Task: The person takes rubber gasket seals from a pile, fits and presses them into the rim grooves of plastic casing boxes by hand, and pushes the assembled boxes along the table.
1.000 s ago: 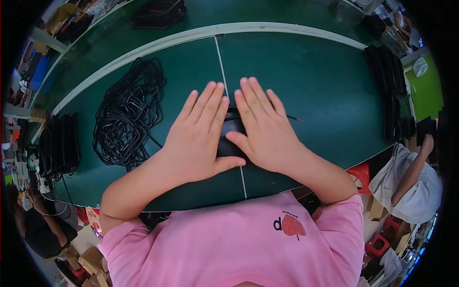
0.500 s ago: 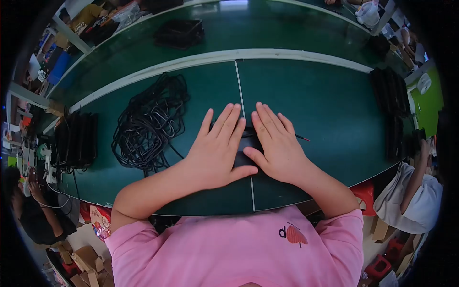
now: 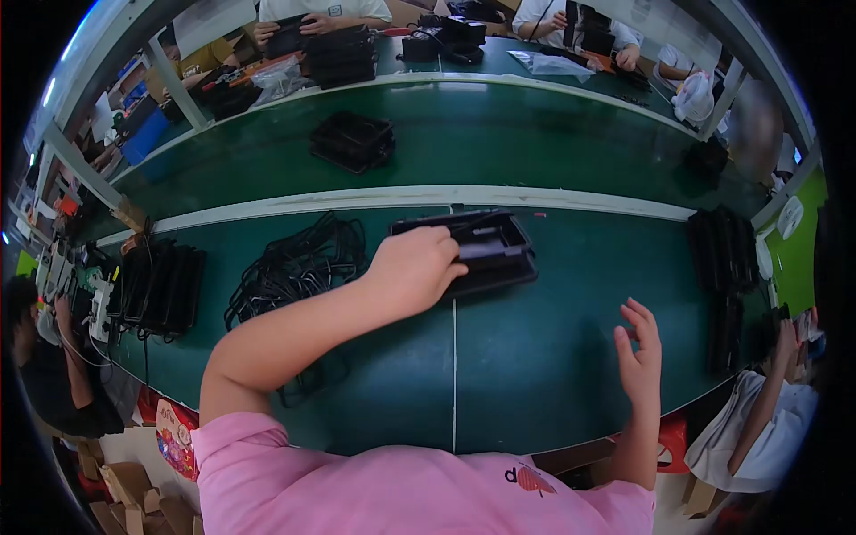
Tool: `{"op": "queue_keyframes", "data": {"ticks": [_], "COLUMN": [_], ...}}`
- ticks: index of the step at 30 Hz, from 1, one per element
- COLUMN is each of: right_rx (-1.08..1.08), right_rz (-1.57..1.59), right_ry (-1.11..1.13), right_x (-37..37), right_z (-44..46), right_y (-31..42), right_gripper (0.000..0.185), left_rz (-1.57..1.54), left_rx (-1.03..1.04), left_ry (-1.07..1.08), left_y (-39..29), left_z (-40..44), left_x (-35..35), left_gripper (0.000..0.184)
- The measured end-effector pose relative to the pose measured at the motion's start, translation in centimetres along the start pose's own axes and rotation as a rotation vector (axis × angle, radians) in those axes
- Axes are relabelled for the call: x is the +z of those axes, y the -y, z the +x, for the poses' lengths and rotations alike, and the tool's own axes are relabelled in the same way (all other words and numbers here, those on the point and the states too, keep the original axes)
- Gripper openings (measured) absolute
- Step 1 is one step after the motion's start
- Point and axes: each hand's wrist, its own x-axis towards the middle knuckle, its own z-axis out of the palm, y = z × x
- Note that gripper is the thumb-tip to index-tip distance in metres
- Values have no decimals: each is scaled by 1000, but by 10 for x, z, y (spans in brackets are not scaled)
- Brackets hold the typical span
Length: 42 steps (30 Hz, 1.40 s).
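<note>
One hand, my left (image 3: 415,272), has fingers and thumb closed on the left end of an open-topped black plastic housing (image 3: 499,254), near the middle of the green table's (image 3: 535,374) far edge; I can't tell whether it's lifted. My right hand (image 3: 640,357) is empty, fingers loosely parted, towards the near right corner. I judge this as one-handed positioning; shifting the housing calls for a firm pinch, clear of the tangled black cables (image 3: 290,272) to its left.

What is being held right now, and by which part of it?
The left hand holds a black tray by its end on the picture's left; the right hand holds nothing.
</note>
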Motion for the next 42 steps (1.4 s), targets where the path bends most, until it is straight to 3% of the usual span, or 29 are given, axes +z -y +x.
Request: {"op": "queue_keyframes", "data": {"ticks": [4, 8, 11, 16, 18, 19, 21, 26, 28, 30, 31, 33, 34, 35, 38, 42], "right_rx": [104, 88, 87, -97, -98, -92, -111, -229, -95, 149, 351, 476, 410, 398, -37, -459], "right_rz": [-84, -162, -196, -342, -280, -293, -336, -695, -841, -901, -836, -968, -1080, -1073, -1018, -821], "right_ry": [-22, -39, -99, -145, -112, -111, -164, -643, -775, -747, -708, -606, -662, -658, -745, -542], "right_x": [-4, -4, 2, 11, 6, 2, -15, -97, -129, -148, -148, -136, -132, -130, -109, -58], "right_z": [-12, -26, -32, -24, -23, -22, -12, 55, 93, 123, 134, 136, 145, 146, 144, 99], "right_y": [-17, -39, -48, -43, -41, -41, -48, -108, -154, -193, -199, -166, -188, -183, -166, -91], "right_gripper": [29, 26, 23, 22, 23, 25, 27, 38, 49, 59, 56, 41, 26, 26, 19, 21], "left_rz": [134, 342, 532, 679, 538, 589, 799, 454, 251, 162, 150, 124, 79, 135, 188, 235], "left_rx": [-118, -299, -325, -379, -428, -480, -407, -228, -227, -126, -94, -50, -92, -60, -17, -175], "left_ry": [-141, -222, -261, -117, -182, -103, -227, -385, -295, -275, -253, -182, -118, -103, -12, -73], "left_y": [56, 119, 169, 242, 287, 296, 286, 222, 156, 112, 88, 50, 32, 22, -4, 12], "left_z": [61, 102, 111, 98, 85, 83, 78, 63, 48, 21, 7, -25, -41, -57, -91, -129], "left_x": [10, -9, -23, -21, -3, -4, -11, -37, -48, -45, -44, -42, -42, -39, -51, -56], "left_gripper": [24, 27, 24, 23, 35, 44, 51, 43, 42, 48, 51, 58, 60, 62, 65, 54]}}
